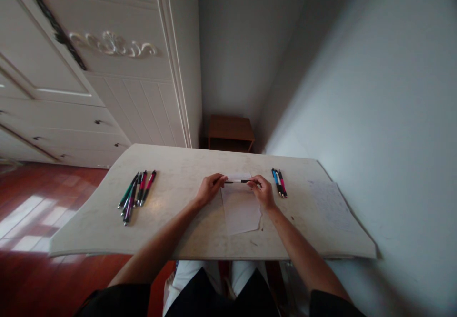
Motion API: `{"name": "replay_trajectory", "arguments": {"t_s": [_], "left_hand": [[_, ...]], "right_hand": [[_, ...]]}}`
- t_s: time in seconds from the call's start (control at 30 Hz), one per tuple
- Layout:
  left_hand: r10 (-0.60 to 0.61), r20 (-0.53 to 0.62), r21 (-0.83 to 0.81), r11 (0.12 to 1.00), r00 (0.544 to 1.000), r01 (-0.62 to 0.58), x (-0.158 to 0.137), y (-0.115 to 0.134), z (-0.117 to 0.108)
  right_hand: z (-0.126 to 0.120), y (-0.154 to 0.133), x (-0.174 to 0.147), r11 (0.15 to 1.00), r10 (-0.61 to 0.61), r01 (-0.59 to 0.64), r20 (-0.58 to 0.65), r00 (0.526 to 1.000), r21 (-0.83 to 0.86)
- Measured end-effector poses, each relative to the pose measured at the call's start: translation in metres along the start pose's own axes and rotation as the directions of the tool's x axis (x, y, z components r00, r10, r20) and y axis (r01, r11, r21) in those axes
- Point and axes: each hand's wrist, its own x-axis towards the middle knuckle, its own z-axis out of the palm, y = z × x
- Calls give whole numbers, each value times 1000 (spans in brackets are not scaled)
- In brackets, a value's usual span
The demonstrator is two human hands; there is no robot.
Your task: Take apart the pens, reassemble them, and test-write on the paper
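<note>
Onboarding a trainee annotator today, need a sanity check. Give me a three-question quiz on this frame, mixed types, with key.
1. Multiple choice: what do the left hand and right hand hold between them?
A) a cup
B) a pen
C) scissors

2. True or false: the larger group of pens lies to the left of the sheet of paper.

3. Fill the gap: the bright blue pen lies to the ____ of the sheet of paper.

Key: 1. B; 2. True; 3. right
</note>
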Motion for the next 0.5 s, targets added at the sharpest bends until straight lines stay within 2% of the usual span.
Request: {"name": "replay_trajectory", "arguments": {"t_s": [0.17, 0.5], "left_hand": [[16, -49, -85, 996, 999, -20, 1, 2, -1], [98, -107, -81, 991, 989, -107, 1, 0, 0]], "right_hand": [[0, -1, 0, 999, -18, 18, 1, 1000, -37], [-2, -6, 0, 999, -19, 19, 8, 1000, -44]]}}
